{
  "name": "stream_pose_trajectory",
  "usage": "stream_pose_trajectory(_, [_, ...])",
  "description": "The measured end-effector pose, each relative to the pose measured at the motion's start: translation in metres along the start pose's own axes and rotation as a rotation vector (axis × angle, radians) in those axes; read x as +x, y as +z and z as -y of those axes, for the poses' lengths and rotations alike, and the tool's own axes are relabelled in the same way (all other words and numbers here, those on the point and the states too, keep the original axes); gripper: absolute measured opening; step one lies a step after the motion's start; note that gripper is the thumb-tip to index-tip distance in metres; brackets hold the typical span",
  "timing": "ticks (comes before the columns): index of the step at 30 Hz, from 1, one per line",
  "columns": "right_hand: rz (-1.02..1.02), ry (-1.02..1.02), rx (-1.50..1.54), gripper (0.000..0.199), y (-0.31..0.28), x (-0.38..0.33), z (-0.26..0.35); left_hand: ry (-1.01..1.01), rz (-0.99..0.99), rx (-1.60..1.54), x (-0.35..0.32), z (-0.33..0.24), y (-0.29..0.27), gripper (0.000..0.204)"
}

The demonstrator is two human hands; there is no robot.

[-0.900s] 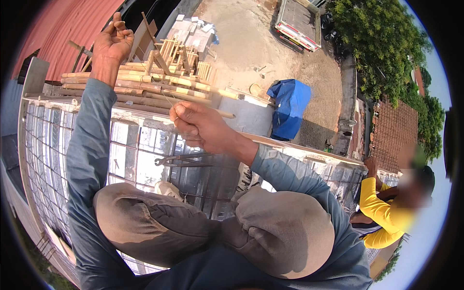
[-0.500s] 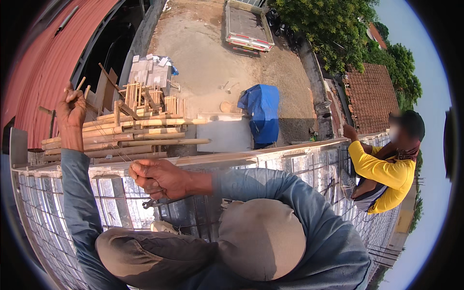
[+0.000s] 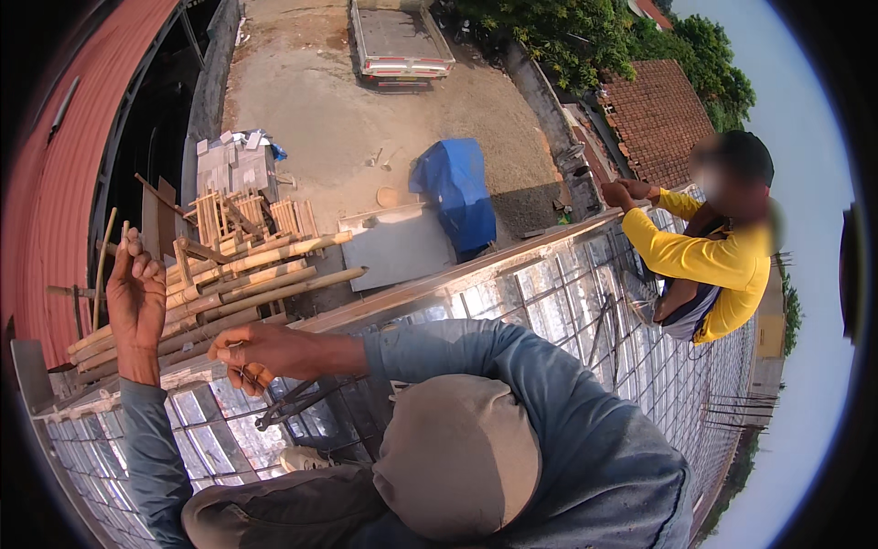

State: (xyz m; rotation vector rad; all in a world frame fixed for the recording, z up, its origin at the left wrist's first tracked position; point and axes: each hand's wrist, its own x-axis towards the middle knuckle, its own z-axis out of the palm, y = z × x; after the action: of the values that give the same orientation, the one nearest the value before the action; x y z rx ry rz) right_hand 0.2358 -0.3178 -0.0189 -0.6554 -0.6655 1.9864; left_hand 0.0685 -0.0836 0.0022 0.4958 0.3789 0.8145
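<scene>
My left hand [image 3: 137, 297] is raised at the left, its thumb and fingers pinched together. Lower and further right, my right hand [image 3: 265, 355] is closed with curled fingers. Thin wire strands ran between both hands a moment earlier; against the background they hardly show now. Just below my right hand is a dark pincer-like tool [image 3: 291, 404] over the steel bar grid [image 3: 215, 425]; whether it lies there or hangs from the hand I cannot tell. My knee [image 3: 462, 453] and a light shoe [image 3: 304, 459] are beneath my arms.
A board edge [image 3: 448, 297] borders the bar grid, with a drop beyond. Below are bamboo poles [image 3: 247, 284], a blue tarp [image 3: 455, 192] and a truck [image 3: 402, 46]. At the right, a person in a yellow shirt [image 3: 704, 265] squats on the grid.
My view has turned, so the yard and grid appear tilted and shifted left. Both hands have dropped slightly and stay closed. The person at the right has brought both hands together.
</scene>
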Motion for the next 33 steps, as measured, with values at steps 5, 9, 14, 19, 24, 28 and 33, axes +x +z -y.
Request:
stream_pose_trajectory(5, [-0.219,-0.065,-0.041,0.033,-0.015,0.015,0.01,-0.139,-0.187,0.15,-0.014,0.025,0.055,0.017])
stream_pose_trajectory(9, [-0.296,-0.113,-0.063,0.029,-0.016,0.013,0.011,-0.121,-0.267,0.135,-0.01,0.017,0.041,0.015])
stream_pose_trajectory(14, [-0.281,-0.055,-0.009,0.025,-0.007,0.014,0.004,-0.093,-0.204,0.058,-0.019,0.021,0.055,0.011])
stream_pose_trajectory(19, [-0.119,-0.063,0.159,0.024,0.001,0.009,-0.008,-0.013,-0.196,0.095,-0.014,0.033,0.043,0.01])
stream_pose_trajectory(24, [-0.062,-0.048,0.262,0.025,0.015,0.007,-0.014,0.041,-0.379,0.214,-0.016,0.04,0.036,0.011])
stream_pose_trajectory(28, [-0.033,-0.062,0.283,0.025,0.018,0.008,-0.018,0.004,-0.372,0.223,-0.016,0.041,0.031,0.012])
stream_pose_trajectory(33, [-0.18,-0.123,0.245,0.023,0.022,0.003,-0.006,-0.045,-0.4,0.133,-0.022,0.035,0.054,0.013])
